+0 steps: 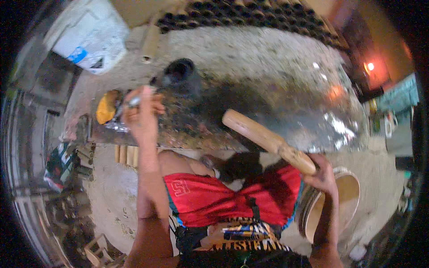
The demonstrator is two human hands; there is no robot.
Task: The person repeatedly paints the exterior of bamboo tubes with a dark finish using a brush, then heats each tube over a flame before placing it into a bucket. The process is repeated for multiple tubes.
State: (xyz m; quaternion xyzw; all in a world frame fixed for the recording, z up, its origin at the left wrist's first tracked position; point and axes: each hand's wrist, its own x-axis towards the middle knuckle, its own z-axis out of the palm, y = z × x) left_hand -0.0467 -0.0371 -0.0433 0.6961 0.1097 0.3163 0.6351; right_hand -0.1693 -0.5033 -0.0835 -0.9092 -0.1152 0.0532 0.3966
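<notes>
My right hand is closed round the near end of a pale, smooth bamboo tube. The tube slants up and left over the edge of a dark, stained work table. Over the left part of that table is my left hand, smeared by motion. Its fingers are curled about something small and pale that I cannot make out. Beside it lies a yellow object with crumpled clear plastic. A blackened round pot stands just beyond my left hand.
Many dark-ended tubes are stacked at the back. A white plastic container stands at the far left. By my right forearm is a round open drum. A bright orange light glows at the far right. Short bamboo pieces lie under the table's front edge.
</notes>
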